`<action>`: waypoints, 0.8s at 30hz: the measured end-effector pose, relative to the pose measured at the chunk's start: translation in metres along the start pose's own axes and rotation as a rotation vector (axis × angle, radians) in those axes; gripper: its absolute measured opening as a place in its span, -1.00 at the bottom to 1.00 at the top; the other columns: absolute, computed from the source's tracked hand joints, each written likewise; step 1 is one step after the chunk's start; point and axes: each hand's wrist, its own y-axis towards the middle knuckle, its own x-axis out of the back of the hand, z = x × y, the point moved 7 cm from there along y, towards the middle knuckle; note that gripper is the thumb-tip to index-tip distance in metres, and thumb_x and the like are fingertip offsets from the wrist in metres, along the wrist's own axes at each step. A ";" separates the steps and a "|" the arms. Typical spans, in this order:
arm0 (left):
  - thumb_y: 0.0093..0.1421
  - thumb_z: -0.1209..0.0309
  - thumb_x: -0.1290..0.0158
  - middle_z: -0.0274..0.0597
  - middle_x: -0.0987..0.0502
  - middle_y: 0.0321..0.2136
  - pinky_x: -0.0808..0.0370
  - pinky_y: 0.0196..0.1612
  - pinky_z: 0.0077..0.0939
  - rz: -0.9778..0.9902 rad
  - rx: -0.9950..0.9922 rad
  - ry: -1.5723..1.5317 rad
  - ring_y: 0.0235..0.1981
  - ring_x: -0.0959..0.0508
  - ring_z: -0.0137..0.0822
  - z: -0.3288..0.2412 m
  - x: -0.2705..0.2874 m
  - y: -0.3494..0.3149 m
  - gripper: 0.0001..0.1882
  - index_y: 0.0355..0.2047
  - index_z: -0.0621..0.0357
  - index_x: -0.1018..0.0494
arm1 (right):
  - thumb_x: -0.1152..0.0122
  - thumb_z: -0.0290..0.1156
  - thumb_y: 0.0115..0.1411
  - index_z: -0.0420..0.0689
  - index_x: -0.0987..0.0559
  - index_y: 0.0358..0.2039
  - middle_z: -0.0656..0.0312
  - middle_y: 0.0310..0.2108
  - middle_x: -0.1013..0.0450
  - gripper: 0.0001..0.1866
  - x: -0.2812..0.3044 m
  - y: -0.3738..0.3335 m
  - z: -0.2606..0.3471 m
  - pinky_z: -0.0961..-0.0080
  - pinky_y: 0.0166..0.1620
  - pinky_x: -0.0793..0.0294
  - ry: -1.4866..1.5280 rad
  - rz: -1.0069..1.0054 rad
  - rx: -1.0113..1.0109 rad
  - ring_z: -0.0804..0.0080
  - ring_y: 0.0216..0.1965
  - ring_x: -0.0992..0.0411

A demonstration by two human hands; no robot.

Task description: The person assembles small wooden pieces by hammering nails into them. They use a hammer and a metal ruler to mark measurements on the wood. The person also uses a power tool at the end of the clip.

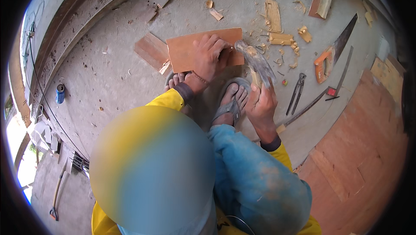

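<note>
A flat reddish-brown wooden board (pixel 184 53) lies in front of my feet. My left hand (pixel 208 57) rests on it with fingers curled and pinched together near its right end; whatever is between the fingertips is too small to tell. My right hand (pixel 262 105) grips a claw hammer (pixel 255 61) by its wooden handle, close below the worn metal head. One end of the head is right beside my left fingertips, over the board's right end. A second piece of wood (pixel 151 49) sticks out from the board's left side.
On the concrete floor to the right are a handsaw (pixel 325 63) with an orange handle, pincers (pixel 296 93) and a long thin bar (pixel 303 111). Wood offcuts (pixel 281 39) and shavings lie ahead. A large plywood sheet (pixel 346 148) is at right, a blue can (pixel 60 93) at left.
</note>
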 end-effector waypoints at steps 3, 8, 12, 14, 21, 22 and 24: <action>0.00 0.54 -0.25 -0.33 -0.45 -0.41 -0.23 -0.25 -0.22 -0.001 -0.011 -0.001 -0.30 -0.43 -0.19 0.001 0.000 0.000 -0.80 -0.37 -0.02 -0.52 | -0.04 -0.56 0.27 -0.35 -0.43 0.08 -0.15 -0.20 -0.43 -0.64 -0.001 -0.003 0.000 0.07 -0.21 -0.54 0.020 0.020 -0.007 -0.21 -0.22 -0.49; 0.01 0.54 -0.25 -0.32 -0.44 -0.41 -0.21 -0.26 -0.22 -0.011 -0.026 -0.005 -0.31 -0.42 -0.19 0.002 -0.005 -0.001 -0.80 -0.38 -0.02 -0.51 | -0.04 -0.55 0.27 -0.35 -0.44 0.05 -0.18 -0.18 -0.43 -0.66 -0.009 -0.002 -0.013 0.07 -0.19 -0.54 0.027 0.085 -0.151 -0.22 -0.21 -0.49; -0.08 0.55 -0.23 -0.31 -0.47 -0.44 -0.20 -0.27 -0.25 -0.017 -0.015 0.012 -0.32 -0.45 -0.19 0.002 0.000 0.001 -0.80 -0.42 0.03 -0.50 | -0.04 -0.55 0.27 -0.36 -0.43 0.06 -0.19 -0.18 -0.44 -0.66 -0.003 -0.002 0.002 0.07 -0.19 -0.54 0.023 0.048 -0.061 -0.23 -0.20 -0.50; -0.07 0.55 -0.24 -0.32 -0.47 -0.44 -0.21 -0.27 -0.25 -0.021 -0.025 0.018 -0.32 -0.45 -0.19 0.004 -0.003 0.000 -0.81 -0.42 0.03 -0.51 | -0.04 -0.55 0.28 -0.35 -0.44 0.06 -0.18 -0.19 -0.45 -0.66 -0.021 -0.002 -0.012 0.08 -0.19 -0.55 0.032 0.137 -0.172 -0.22 -0.22 -0.51; -0.07 0.52 -0.26 -0.32 -0.47 -0.43 -0.23 -0.26 -0.25 -0.027 -0.005 -0.015 -0.31 -0.46 -0.18 0.003 -0.001 0.001 -0.81 -0.43 -0.01 -0.52 | -0.02 -0.54 0.30 -0.36 -0.41 0.09 -0.23 -0.16 -0.46 -0.65 -0.007 -0.006 -0.005 0.04 -0.17 -0.53 0.020 0.071 -0.097 -0.27 -0.18 -0.49; -0.05 0.52 -0.27 -0.33 -0.48 -0.44 -0.23 -0.26 -0.25 -0.033 -0.016 -0.013 -0.31 -0.46 -0.19 0.004 -0.001 0.001 -0.82 -0.44 -0.01 -0.52 | -0.02 -0.53 0.30 -0.36 -0.41 0.09 -0.23 -0.17 -0.46 -0.64 -0.016 -0.005 -0.012 0.03 -0.17 -0.52 0.029 0.111 -0.165 -0.28 -0.18 -0.49; -0.04 0.46 -0.31 -0.32 -0.48 -0.41 -0.24 -0.25 -0.24 -0.006 -0.023 0.019 -0.30 -0.47 -0.18 0.006 -0.004 0.001 -0.79 -0.39 -0.01 -0.52 | -0.02 -0.52 0.30 -0.37 -0.41 0.07 -0.24 -0.18 -0.46 -0.65 -0.022 -0.005 -0.021 0.03 -0.18 -0.51 0.039 0.134 -0.223 -0.29 -0.19 -0.49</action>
